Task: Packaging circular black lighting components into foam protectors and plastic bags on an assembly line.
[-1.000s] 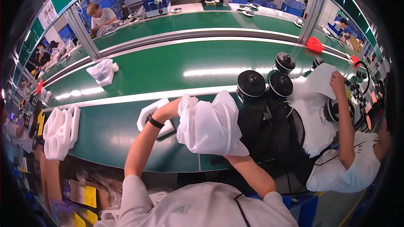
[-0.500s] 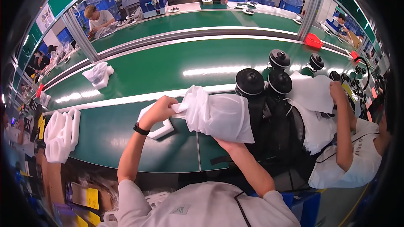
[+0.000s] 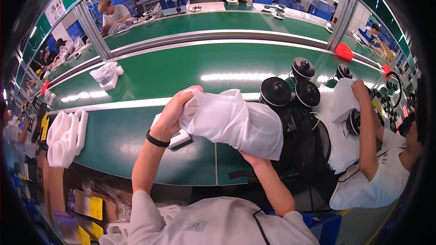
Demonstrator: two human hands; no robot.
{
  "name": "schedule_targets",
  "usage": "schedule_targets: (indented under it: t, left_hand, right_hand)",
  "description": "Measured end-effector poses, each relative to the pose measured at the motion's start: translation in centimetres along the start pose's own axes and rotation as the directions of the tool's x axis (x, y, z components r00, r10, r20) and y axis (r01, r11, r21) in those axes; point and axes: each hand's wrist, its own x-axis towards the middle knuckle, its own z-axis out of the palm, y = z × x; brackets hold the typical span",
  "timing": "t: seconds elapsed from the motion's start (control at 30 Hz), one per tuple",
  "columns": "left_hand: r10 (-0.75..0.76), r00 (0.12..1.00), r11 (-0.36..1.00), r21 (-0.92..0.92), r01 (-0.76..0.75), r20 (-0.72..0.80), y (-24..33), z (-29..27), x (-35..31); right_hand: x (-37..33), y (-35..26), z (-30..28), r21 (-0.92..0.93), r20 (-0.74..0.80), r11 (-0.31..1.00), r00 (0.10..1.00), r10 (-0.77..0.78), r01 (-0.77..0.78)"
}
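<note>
The left hand [image 3: 171, 112] has shifted from the bag's [image 3: 231, 120] tip onto its bunched end. From the left, I see foam [image 3: 63, 138] on the counter [image 3: 118, 147], the left hand clasping the white bag over it, the right hand [image 3: 252, 157] beneath, its grip hidden from me, then black domes [image 3: 275, 92].

Green worktop [image 3: 172, 72] — light-streaked, metal posts [image 3: 93, 31]

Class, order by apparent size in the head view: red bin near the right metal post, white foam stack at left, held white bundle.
Largest to smallest:
1. Held white bundle
2. White foam stack
3. Red bin
</note>
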Motion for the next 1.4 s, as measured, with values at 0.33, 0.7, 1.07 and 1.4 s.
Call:
schedule_targets:
  t: [0.33, 0.7, 1.07, 1.4]
  left_hand:
    - [0.137, 0.964, 0.991, -0.022, -0.135, 0.229, 7.0, 12.3, -1.0]
    - [0.165, 0.975, 0.986, 0.003, -0.167, 0.147, 8.0, 17.8, 0.5]
    - [0.150, 0.958, 0.950, 0.232, -0.208, 0.245, 7.4, 17.1, 4.0]
    - [0.610, 0.661, -0.135, 0.879, -0.457, 0.437, 5.2, 16.1, 4.3]
  right_hand:
    - [-0.9, 0.6, 6.1, -0.845, 0.524, 0.029, 0.839, -0.148, 0.534]
    - [-8.6, -5.2, 19.1, -0.039, 0.909, -0.690, 0.312, 0.277, 0.723]
    - [-3.8, -9.6, 21.5, -0.353, 0.540, -0.625, 0.697, 0.472, 0.696]
    - [-6.5, -12.5, 21.4, -0.240, 0.644, -0.586, 0.578, 0.501, 0.774]
